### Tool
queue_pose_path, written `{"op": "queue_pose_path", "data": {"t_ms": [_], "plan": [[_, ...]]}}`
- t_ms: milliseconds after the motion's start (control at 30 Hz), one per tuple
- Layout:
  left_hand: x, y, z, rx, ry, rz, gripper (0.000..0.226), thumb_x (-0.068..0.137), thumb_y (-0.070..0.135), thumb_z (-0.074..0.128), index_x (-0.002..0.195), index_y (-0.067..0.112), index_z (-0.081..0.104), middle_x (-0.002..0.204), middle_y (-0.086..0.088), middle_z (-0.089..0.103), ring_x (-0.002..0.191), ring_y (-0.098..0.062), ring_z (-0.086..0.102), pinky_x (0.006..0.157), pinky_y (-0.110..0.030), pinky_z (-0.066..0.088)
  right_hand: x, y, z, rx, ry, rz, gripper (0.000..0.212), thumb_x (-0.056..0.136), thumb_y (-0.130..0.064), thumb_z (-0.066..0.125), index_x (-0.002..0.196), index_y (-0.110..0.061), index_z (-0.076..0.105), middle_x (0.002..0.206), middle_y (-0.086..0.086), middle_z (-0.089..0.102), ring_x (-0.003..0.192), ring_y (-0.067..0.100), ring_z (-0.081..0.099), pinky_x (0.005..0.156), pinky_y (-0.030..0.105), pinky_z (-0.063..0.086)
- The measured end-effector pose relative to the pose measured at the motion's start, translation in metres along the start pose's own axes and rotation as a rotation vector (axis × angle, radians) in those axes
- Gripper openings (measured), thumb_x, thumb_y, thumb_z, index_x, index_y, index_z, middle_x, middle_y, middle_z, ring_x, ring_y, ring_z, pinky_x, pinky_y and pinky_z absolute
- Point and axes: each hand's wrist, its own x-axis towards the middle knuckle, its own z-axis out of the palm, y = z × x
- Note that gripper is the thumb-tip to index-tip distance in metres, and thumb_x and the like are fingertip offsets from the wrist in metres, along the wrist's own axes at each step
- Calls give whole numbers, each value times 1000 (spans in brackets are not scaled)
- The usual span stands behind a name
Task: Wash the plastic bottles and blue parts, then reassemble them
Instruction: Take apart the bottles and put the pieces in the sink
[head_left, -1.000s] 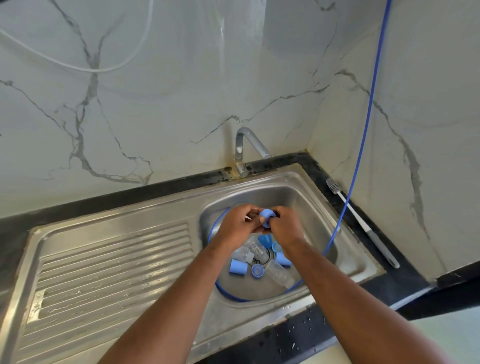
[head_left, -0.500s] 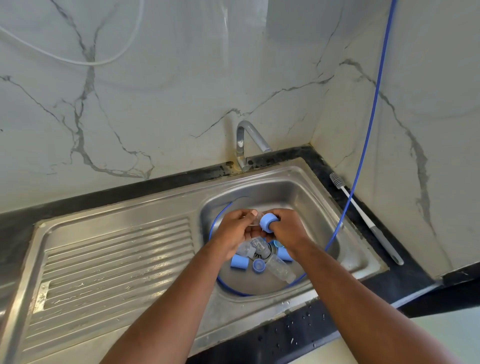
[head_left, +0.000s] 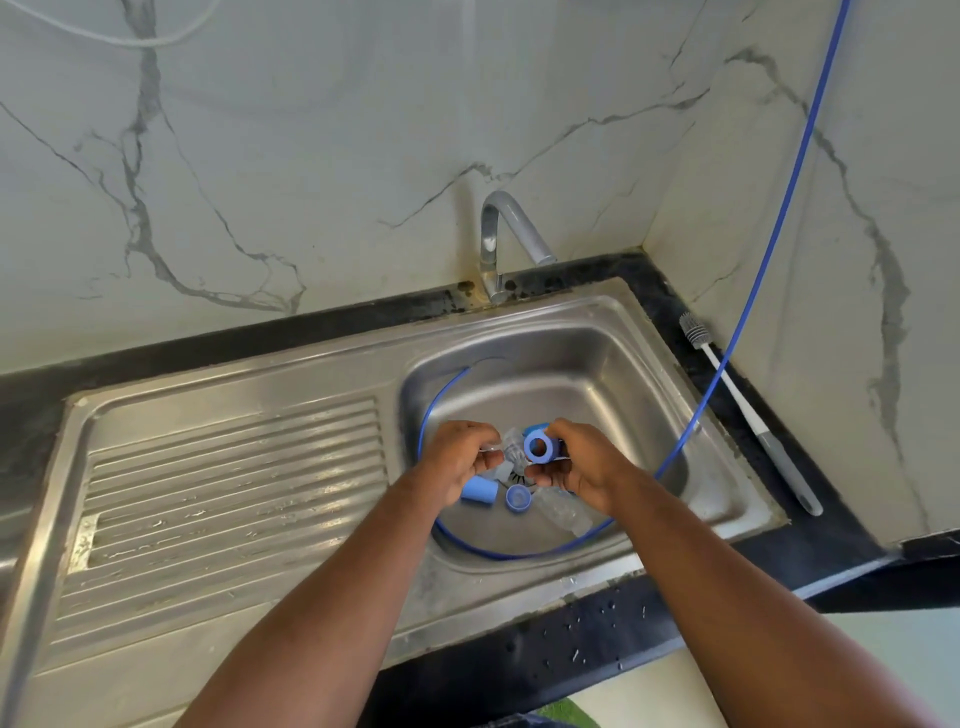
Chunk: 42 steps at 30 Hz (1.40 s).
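A hollow blue cap (head_left: 538, 448) is pinched by the right hand (head_left: 584, 465); a clear bottle (head_left: 511, 448) is gripped by the left hand (head_left: 457, 460).

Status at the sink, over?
Left hand pinches clear bottle; right hand holds blue ring. Loose blue parts, blue hose lie in sink below.
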Motion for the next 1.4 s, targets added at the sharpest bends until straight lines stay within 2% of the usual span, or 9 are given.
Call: {"op": "queue_pose_path", "data": {"t_ms": [200,367,533,733,900,1033,1133,1300,1400], "plan": [[16,-14,-4,177,39,39,9,78,-6,60,81,2,58,78,-15,39,79,-28,43,78,-38,47,48,35,-4,-760,50,-63,16,90,-6,59,97,2,72,77,9,56,71,23,54,57,30,46],[23,-22,-14,172,53,-25,14,95,11,69,94,3,57,83,-19,57,72,-28,55,54,-27,54,82,68,4,-1212,-56,-72,17,92,-22,62,83,-12,72,100,12,73,92,27,65,74,29,45],[25,-20,-18,276,48,-47,18,100,21,61,96,3,60,89,-18,63,72,-26,55,61,-34,46,106,91,18,-1440,-119,-129,41,100,-42,54,110,-6,71,111,12,71,104,29,66,75,30,41],[29,-16,-19,389,41,-73,22,100,23,57,101,2,61,100,-16,73,73,-24,66,62,-31,54,114,107,22,-1406,-98,-115,38,96,-45,58,106,-9,69,99,8,67,100,27,66,75,28,41],[32,-19,-19,430,71,-93,20,100,28,57,94,9,56,102,-16,74,69,-25,67,62,-35,56,110,96,14,-1403,-77,-113,23,91,-21,58,107,-16,73,107,5,72,99,26,68,84,34,55],[32,-20,-14,528,99,-134,17,100,24,53,91,10,55,103,-16,72,64,-26,65,54,-29,52,104,69,3,-870,-48,-46,15,94,-15,56,88,-11,69,80,10,70,60,17,67,50,26,52],[32,-23,-9,653,99,-141,18,100,25,51,99,8,57,103,-16,72,65,-26,68,51,-28,55,89,47,5,-482,-153,34,21,102,-18,47,102,-9,67,82,12,71,53,17,62,42,20,40],[31,-33,-3,719,84,-166,29,101,28,50,112,3,60,98,-17,72,68,-29,74,58,-36,63,77,48,5,-580,-232,-81,11,95,-9,64,104,-10,69,79,5,75,66,17,67,50,23,47],[29,-33,0,775,60,-189,21,99,26,56,99,5,58,91,-16,70,70,-33,75,66,-43,64,81,56,7,-596,-212,-75,7,91,-1,67,96,-5,68,70,5,71,61,21,63,54,27,47]]}}
